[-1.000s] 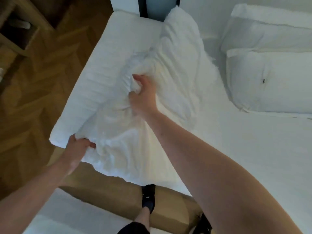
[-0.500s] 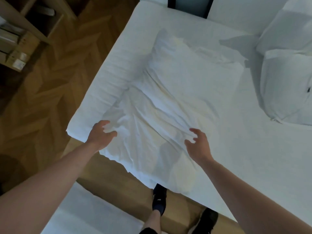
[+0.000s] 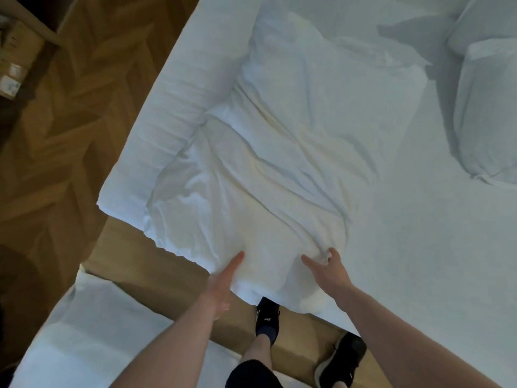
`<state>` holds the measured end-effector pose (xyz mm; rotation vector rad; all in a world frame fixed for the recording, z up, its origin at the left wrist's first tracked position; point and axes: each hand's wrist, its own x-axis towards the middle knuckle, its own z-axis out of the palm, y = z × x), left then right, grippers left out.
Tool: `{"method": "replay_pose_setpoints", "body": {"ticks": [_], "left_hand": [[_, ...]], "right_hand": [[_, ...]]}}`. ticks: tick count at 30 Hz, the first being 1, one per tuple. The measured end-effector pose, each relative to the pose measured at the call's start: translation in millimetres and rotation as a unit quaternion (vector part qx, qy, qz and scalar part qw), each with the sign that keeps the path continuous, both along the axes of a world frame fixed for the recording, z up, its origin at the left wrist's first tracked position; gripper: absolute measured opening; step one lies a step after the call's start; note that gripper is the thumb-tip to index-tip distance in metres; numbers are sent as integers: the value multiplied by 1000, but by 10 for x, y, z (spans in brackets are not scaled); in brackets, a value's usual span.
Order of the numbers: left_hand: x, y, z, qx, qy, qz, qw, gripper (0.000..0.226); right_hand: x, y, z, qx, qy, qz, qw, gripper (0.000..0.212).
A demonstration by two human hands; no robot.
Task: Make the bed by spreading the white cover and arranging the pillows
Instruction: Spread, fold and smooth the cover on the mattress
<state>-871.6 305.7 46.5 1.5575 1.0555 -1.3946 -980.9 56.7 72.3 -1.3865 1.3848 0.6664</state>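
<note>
A wrinkled white pillow [image 3: 279, 152] lies flat on the bed's white sheet [image 3: 419, 247], near the mattress's near left corner. Its near edge hangs slightly over the mattress edge. My left hand [image 3: 222, 284] holds that near edge, thumb on top and fingers hidden beneath. My right hand [image 3: 328, 271] pinches a bunch of the pillow's fabric between thumb and fingers at the near right corner. Two more white pillows [image 3: 486, 107] are stacked at the far right of the bed.
The wooden bed frame [image 3: 167, 278] shows below the mattress edge. White bedding [image 3: 84, 340] lies low at the bottom left. My feet in black shoes [image 3: 267, 317] stand by the frame. Herringbone wood floor [image 3: 56, 152] and a shelf [image 3: 16, 51] are at left.
The pillow, held up and bunched a second ago, now lies flat. Both hands let go of it, then slid back to its near edge and took hold there.
</note>
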Motion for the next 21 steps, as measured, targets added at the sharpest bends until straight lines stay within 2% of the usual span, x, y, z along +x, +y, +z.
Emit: {"method": "replay_pose_setpoints", "body": {"ticks": [3,5,7,9,12,15,17,19,21], "left_hand": [[-169,-150,-204,-31,-57,71,995,106],[-189,-286,-150,-33,-98,76,992,71],[-189,-409,-112,-32,-102,78,991,32],[-175,-467,-85,3,-119,77,990,11],[-226,-511,101,-30,-109,117,987,15],[-346,-599,281,-171,-82,156,969,14],[-465,-683,387,-239,-45,241,940,23],[-579,-764,399,-255,-31,266,929,27],[-649,-760,316,-220,-26,238,946,28]], "right_hand": [[-29,70,-176,3,17,-10,1000,109],[-60,98,-266,3,21,-21,1000,116],[-85,102,-323,4,16,-41,999,121],[-98,111,-331,13,17,-61,998,126],[-134,149,-242,31,0,-102,994,123],[-167,173,-89,33,-54,-153,986,107],[-217,150,5,27,-67,-181,981,102],[-310,103,38,22,-72,-192,979,101],[-414,59,42,15,-59,-172,983,102]]}}
